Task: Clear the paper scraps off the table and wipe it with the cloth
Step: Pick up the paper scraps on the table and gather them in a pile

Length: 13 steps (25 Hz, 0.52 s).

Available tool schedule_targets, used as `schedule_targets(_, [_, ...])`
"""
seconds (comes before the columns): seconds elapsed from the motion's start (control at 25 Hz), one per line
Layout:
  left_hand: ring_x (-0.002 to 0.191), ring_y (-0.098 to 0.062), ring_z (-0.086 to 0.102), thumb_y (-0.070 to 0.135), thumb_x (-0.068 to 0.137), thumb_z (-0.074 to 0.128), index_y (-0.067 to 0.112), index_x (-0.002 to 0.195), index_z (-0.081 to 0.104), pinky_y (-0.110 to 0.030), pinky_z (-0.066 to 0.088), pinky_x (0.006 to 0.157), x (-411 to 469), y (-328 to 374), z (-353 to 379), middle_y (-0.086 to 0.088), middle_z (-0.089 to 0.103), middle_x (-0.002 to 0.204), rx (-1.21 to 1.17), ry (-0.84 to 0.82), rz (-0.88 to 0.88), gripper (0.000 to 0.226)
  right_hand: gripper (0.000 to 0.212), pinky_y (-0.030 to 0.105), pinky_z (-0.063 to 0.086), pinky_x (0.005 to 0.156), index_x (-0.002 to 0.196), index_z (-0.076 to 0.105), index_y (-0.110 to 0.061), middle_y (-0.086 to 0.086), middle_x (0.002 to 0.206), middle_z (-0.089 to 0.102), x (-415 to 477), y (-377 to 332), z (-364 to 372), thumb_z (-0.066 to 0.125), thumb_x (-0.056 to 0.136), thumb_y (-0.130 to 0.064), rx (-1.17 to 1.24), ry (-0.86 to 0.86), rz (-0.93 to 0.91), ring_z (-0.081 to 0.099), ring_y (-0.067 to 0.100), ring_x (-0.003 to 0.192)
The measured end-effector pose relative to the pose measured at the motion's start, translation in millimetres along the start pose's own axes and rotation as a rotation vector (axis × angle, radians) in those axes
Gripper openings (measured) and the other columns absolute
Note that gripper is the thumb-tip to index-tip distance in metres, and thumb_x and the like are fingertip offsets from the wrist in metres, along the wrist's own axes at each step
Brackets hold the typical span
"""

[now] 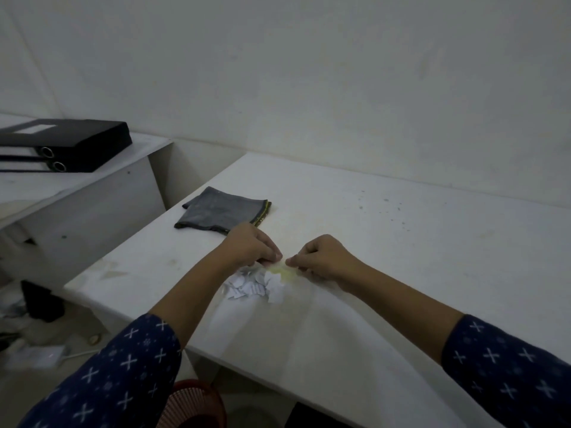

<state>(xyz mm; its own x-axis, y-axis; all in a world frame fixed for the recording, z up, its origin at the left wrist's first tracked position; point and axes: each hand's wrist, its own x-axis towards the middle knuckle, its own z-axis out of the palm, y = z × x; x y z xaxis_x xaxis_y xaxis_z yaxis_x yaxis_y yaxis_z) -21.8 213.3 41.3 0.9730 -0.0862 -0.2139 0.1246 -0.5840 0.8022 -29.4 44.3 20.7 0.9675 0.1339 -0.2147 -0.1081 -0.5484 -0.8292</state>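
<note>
A small heap of white paper scraps point(255, 285) lies on the white table point(401, 242), just in front of both hands. The scraps seem to sit on or in a thin translucent plastic sheet point(284, 322) that runs from the hands toward me. My left hand point(251, 245) has curled fingers and pinches the far edge of this sheet. My right hand point(323, 257) pinches the same edge a little to the right, fingertips almost meeting the left's. A folded grey cloth point(221, 211) lies flat beyond the left hand, untouched.
A red mesh bin point(194, 403) stands on the floor under the table's near edge. Two black binders point(65, 146) are stacked on a lower desk at the left. The wall runs close behind the table. Clutter and a cable lie on the floor at the left.
</note>
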Motion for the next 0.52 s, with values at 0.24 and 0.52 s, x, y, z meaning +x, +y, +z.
schedule_targets(0.24, [0.068, -0.011, 0.06, 0.015, 0.064, 0.081, 0.012, 0.077, 0.077, -0.023, 0.052, 0.066, 14.0, -1.8, 8.7, -0.003, 0.07, 0.072, 0.345, 0.017, 0.043, 0.014, 0.022, 0.032, 0.051, 0.066, 0.061, 0.065, -0.017, -0.002, 0.065, 0.064, 8.4, 5.3, 16.9, 0.075, 0.069, -0.035, -0.323, 0.06, -0.029, 0.062, 0.018, 0.069])
schedule_targets(0.52, [0.078, -0.014, 0.058, 0.017, 0.064, 0.083, 0.009, 0.079, 0.074, -0.025, 0.047, 0.071, 17.4, 1.8, 3.9, -0.004, 0.068, 0.081, 0.409, -0.005, -0.047, 0.019, 0.04, 0.031, 0.041, 0.069, 0.087, 0.056, -0.016, -0.003, 0.084, 0.055, 9.6, -6.8, 0.2, 0.08, 0.065, -0.04, -0.485, -0.011, -0.023, 0.053, 0.017, 0.084])
